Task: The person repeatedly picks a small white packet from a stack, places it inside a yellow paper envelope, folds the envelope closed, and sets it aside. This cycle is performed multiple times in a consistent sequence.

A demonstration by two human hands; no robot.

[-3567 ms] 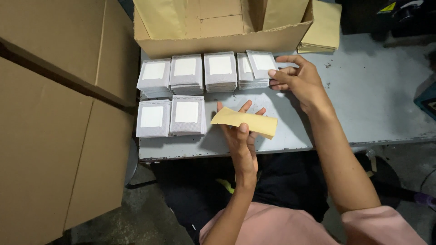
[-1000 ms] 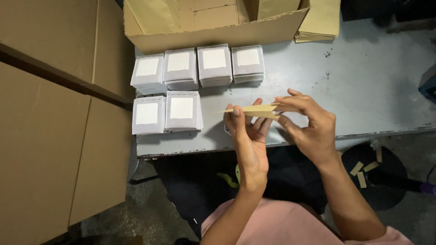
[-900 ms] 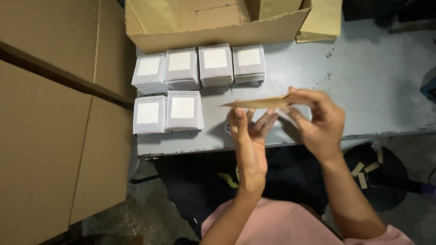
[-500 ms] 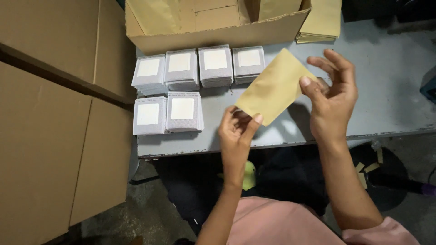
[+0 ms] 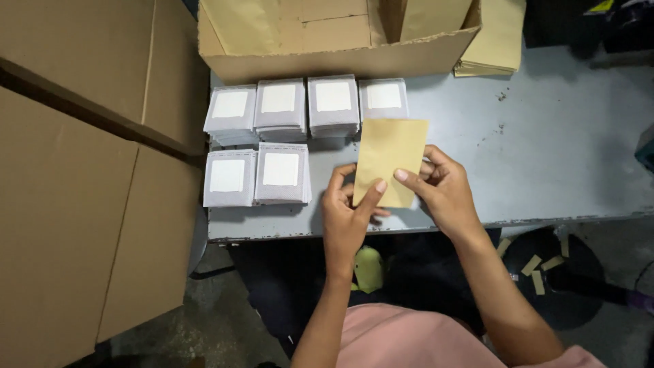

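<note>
The tan envelope [image 5: 390,161] is held over the table's front edge, pinched at its lower corners by the left hand [image 5: 346,217] and right hand [image 5: 444,192]; it could slip off that edge [image 5: 545,219]; grey packet stacks [image 5: 281,174] crowd the left; bare tabletop lies right.

We count six stacks of grey packets [image 5: 281,174], four behind and two in front, one tan envelope [image 5: 390,160] in our hands, one open cardboard box [image 5: 340,34], and one pile of tan envelopes [image 5: 494,41].
</note>
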